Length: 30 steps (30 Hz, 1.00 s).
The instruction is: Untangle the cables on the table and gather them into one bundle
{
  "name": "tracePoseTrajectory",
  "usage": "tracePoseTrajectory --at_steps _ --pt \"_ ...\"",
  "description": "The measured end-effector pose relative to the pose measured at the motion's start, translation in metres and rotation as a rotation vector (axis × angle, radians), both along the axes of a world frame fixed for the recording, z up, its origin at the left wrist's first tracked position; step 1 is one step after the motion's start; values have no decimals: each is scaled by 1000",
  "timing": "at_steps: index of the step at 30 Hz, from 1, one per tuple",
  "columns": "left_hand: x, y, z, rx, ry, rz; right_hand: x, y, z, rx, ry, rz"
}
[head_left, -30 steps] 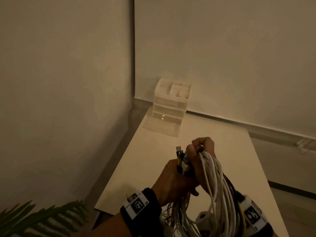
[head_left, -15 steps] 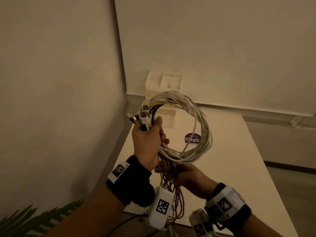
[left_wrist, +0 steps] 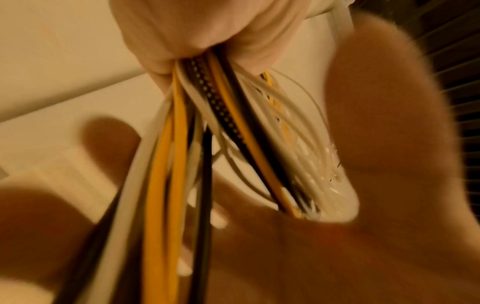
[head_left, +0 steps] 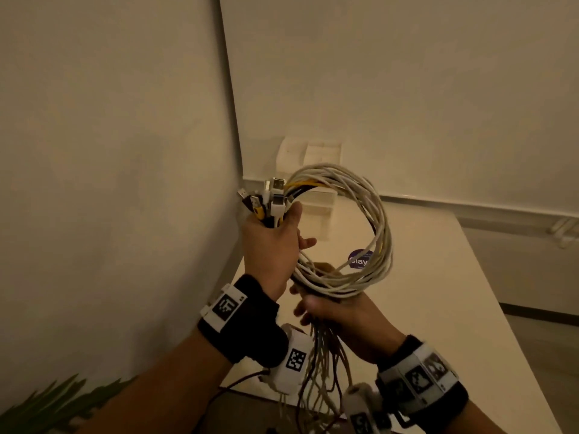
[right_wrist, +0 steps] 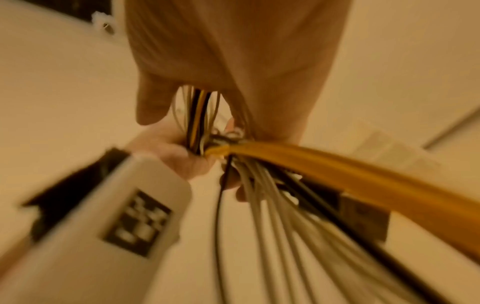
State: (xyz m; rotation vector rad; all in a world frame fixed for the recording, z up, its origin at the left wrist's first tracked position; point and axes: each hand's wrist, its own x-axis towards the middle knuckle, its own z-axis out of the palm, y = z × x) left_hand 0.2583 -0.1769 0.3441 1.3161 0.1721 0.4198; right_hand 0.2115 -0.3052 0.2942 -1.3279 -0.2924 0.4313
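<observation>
A bundle of mostly white cables (head_left: pixel 377 220), with yellow and black ones among them, forms a wide loop held up above the white table (head_left: pixel 445 277). My left hand (head_left: pixel 271 242) grips the gathered plug ends (head_left: pixel 269 198), which stick up out of the fist. My right hand (head_left: pixel 340 311) is lower and holds the bottom of the loop, with loose strands (head_left: pixel 322 364) hanging below it. The left wrist view shows yellow, white and black cables (left_wrist: pixel 176 164) running out of a closed fist. In the right wrist view the cables (right_wrist: pixel 262 205) fan out from the grip, blurred.
A white drawer organiser (head_left: pixel 310 151) stands at the table's far end in the wall corner. A round purple sticker (head_left: pixel 357 260) lies on the table behind the loop. Plant leaves (head_left: pixel 47 402) show at the lower left. The wall is close on the left.
Both hands have risen from the table. The left hand lifted the plug ends up and left, the coil opened into a wide loop, and the right hand moved beneath it.
</observation>
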Motion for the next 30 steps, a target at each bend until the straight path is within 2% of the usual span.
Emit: tracePoseTrajectory --at_steps 3,4,6,8,12,14,18,20,23,26,30 --pt "-1 7 -8 30 11 22 3 -17 8 293 91 -150" --pt "-1 8 -12 41 12 19 7 -22 16 277 79 -228" --pt "-3 8 -17 102 -7 15 17 -31 36 93 8 -301" --pt "-4 7 -20 224 -53 9 29 -40 51 -92 -23 -299" --pt "-4 10 -17 335 -61 13 39 -51 60 -257 -16 -170" --pt "-4 13 -14 359 -17 -27 38 -50 54 -269 24 -178" --pt "-3 14 -3 148 102 -207 36 -45 41 -151 -13 -284" --pt "-2 14 -3 103 112 -279 35 -46 39 -80 -22 -283" --pt "-5 18 -11 114 109 -350 33 -49 37 2 68 -207" --pt "-15 24 -23 30 173 -435 29 -44 33 99 185 -145" --pt "-29 25 -39 -39 240 -485 26 -40 22 113 257 -171"
